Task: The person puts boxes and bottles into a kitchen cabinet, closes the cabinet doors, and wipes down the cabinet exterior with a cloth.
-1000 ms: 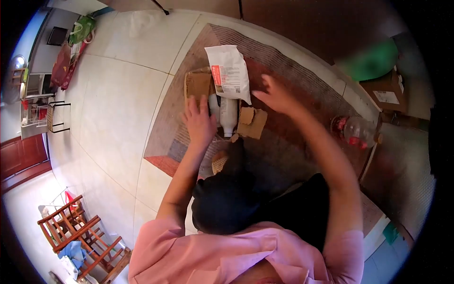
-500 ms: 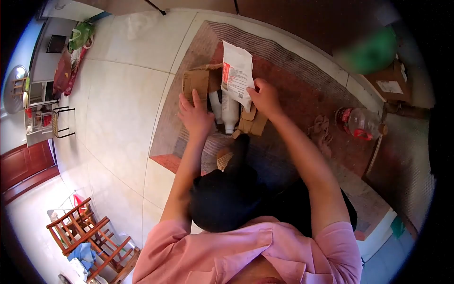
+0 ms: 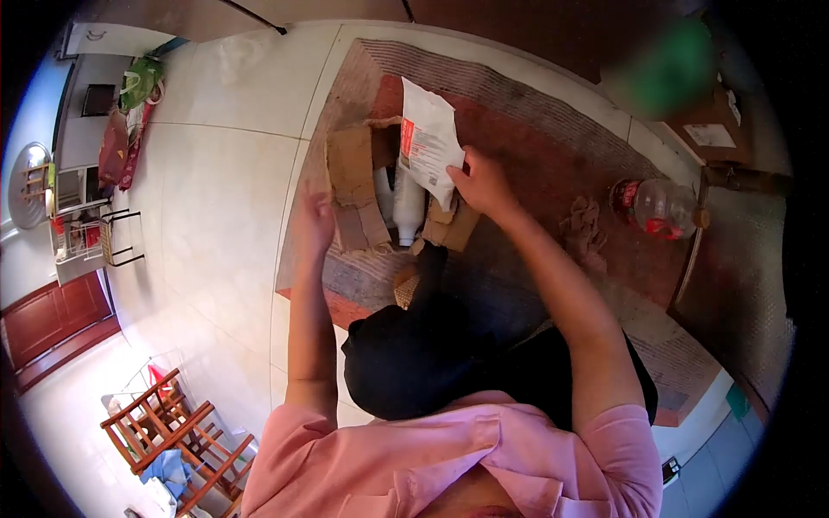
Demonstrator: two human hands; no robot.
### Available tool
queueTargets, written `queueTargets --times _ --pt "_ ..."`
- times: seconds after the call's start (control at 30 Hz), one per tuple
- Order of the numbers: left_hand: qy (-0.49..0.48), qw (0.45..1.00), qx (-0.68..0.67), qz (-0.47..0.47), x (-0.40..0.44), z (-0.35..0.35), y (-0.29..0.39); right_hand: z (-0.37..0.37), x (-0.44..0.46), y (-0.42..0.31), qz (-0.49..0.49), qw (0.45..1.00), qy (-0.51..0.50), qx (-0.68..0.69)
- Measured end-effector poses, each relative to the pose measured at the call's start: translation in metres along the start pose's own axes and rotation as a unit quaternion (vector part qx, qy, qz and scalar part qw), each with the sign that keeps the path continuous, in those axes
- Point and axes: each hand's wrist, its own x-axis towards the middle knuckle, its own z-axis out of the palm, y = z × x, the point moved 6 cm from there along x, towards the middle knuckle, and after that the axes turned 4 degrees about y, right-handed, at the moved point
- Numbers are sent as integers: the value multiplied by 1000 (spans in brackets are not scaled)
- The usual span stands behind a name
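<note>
My right hand (image 3: 479,183) pinches the lower right edge of a white packet (image 3: 429,134) with a red label and small print. Under the packet is an opened cardboard box (image 3: 352,168) on the rug, its flaps folded out. A white bottle (image 3: 408,207) lies in the box, its cap end toward me and its upper part behind the packet. My left hand (image 3: 318,220) is in the air just left of the box, blurred, and its fingers cannot be made out clearly.
A patterned rug (image 3: 527,129) lies on the tiled floor. To the right are a crumpled cloth (image 3: 585,233), a large clear plastic bottle (image 3: 656,209) and another cardboard box (image 3: 712,134). Wooden stools (image 3: 177,432) stand at lower left, bags (image 3: 129,121) at upper left.
My right hand has taken hold of the packet and tilted it. My left hand has moved off the box to the left, and the left flap now lies spread outward.
</note>
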Motion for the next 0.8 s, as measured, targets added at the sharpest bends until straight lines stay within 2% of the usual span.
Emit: queueTargets --times 0.03,0.07,0.13,0.17,0.23,0.27,0.33,0.47,0.53,0.57,0.6,0.63,0.67,0.73,0.8 --pt "7 995 -63 -83 0 -2 -10 2 -2 -2 -2 1000 -18 20" --pt "6 995 -63 -83 -1 3 -13 3 -3 -3 -1 1000 -18 20" --pt "1 992 121 45 -4 19 0 6 -5 -5 1 1000 -20 13" --pt "1 992 121 43 -9 29 7 7 -5 -6 2 1000 -21 13" --pt "70 954 288 41 -24 42 49 10 -6 -7 10 999 -18 33" --pt "71 954 288 40 -23 52 53 9 -6 -8 9 999 -19 32" --pt "71 900 428 -47 -12 68 45 8 -5 -7 17 999 -49 -1" --pt "122 869 479 -10 -6 67 22 7 -7 -5 0 999 -36 28" --pt "92 962 258 -4 -4 55 25 5 -7 -3 19 998 -23 51" --pt "90 961 260 -2 0 48 15 5 -8 -2 22 998 -21 53" --pt "79 990 114 4 6 41 -1 5 -7 -1 18 998 -12 55" --pt "65 997 -36 7 8 32 -4 4 -9 -1 14 998 -4 57" --pt "64 997 -34 9 6 25 -6 4 -9 0 15 998 -3 59" --pt "21 983 -183 -23 1 9 12 3 -7 -1 13 999 1 37" --pt "22 984 -174 -24 8 7 -7 0 -9 -5 10 998 1 59"
